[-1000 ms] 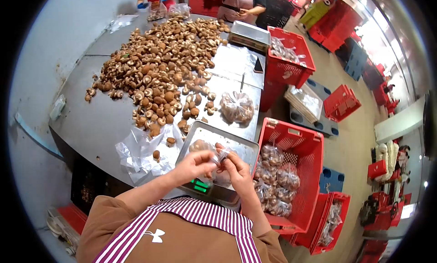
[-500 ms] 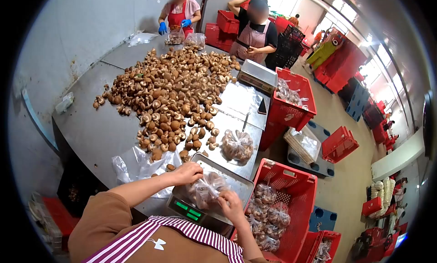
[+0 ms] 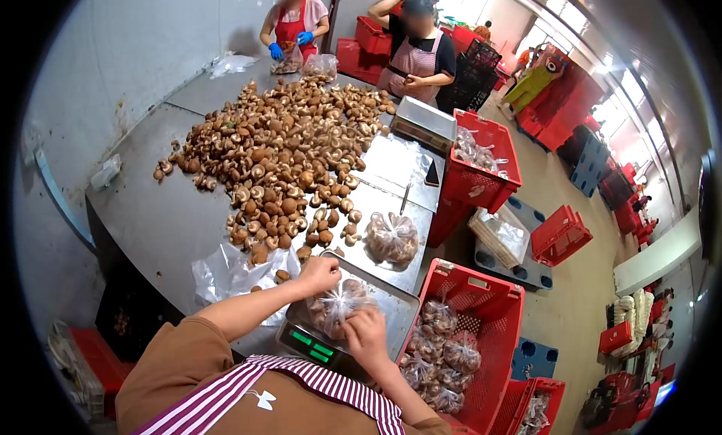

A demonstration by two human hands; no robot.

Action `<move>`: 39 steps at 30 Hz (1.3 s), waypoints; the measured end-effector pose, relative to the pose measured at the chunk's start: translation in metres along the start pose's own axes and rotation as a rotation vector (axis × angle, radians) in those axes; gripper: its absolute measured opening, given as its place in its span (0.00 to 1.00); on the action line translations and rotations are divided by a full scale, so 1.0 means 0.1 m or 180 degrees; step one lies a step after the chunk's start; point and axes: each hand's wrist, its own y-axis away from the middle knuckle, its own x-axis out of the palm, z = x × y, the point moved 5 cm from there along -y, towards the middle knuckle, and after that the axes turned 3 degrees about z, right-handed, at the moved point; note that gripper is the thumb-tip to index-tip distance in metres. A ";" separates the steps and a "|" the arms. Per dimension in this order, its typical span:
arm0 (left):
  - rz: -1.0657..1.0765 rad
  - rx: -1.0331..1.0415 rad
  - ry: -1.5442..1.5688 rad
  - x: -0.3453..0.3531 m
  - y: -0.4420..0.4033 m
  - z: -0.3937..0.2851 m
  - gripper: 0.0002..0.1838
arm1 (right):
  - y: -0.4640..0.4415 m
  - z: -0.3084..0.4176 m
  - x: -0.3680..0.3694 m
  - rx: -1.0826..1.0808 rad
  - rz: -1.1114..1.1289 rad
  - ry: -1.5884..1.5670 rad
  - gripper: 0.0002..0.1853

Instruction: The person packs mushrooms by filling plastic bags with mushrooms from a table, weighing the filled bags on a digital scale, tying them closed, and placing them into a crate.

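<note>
A clear plastic bag of mushrooms (image 3: 340, 305) rests on the metal pan of a weighing scale (image 3: 398, 303), whose green display is lit but unreadable to me. My left hand (image 3: 320, 275) is closed at the bag's far-left side, on a part of the plastic mostly hidden by the fingers. At the near-right side, my right hand (image 3: 366, 333) pinches the gathered plastic near the bag's neck. Beyond the scale sits a tied bag of mushrooms (image 3: 392, 238). Loose plastic bags (image 3: 226, 277) lie left of the scale.
A large mushroom pile (image 3: 278, 145) covers the metal table's middle. A red crate (image 3: 496, 314) of filled bags stands right of the scale. Another red crate (image 3: 485, 190) and a second scale (image 3: 423, 123) are farther back. Two people (image 3: 293, 28) stand at the far side.
My right hand has moved left and slightly up, onto the bag's gathered neck. My left hand has shifted slightly up and right. The bag stays on the scale.
</note>
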 end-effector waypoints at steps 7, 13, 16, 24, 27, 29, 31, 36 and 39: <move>0.1524 -0.0782 0.3774 -0.51 0.42 -0.44 0.10 | 0.07 -0.46 0.21 0.2212 -0.1055 -0.4088 0.15; 0.1771 -0.0395 0.3103 -0.53 0.68 -0.78 0.09 | 0.03 -0.76 0.49 0.1940 -0.0778 -0.3184 0.14; 0.1472 -0.0466 0.3237 -0.47 0.63 -0.62 0.09 | 0.00 -0.68 0.39 0.2060 -0.0700 -0.3178 0.11; 0.1664 -0.0886 0.3480 -0.34 0.49 -0.41 0.11 | 0.09 -0.72 0.32 0.2245 -0.0299 -0.2662 0.11; 0.1498 -0.0914 0.3384 -0.37 0.38 -0.21 0.12 | 0.14 -0.76 0.27 0.2161 -0.0329 -0.2559 0.13; 0.1501 -0.0701 0.3129 -0.37 0.35 -0.20 0.12 | 0.14 -0.74 0.22 0.2033 -0.0309 -0.2330 0.14; 0.1254 0.0129 0.1971 -0.48 0.34 -0.30 0.11 | 0.15 -0.71 0.21 0.2237 -0.0267 -0.2514 0.14; 0.1213 0.0396 0.1210 -0.48 0.32 -0.32 0.10 | 0.15 -0.73 0.23 0.2142 -0.0332 -0.2387 0.14; 0.1016 0.0559 0.0903 -0.45 0.32 -0.31 0.09 | 0.12 -0.71 0.24 0.2148 -0.0243 -0.2193 0.13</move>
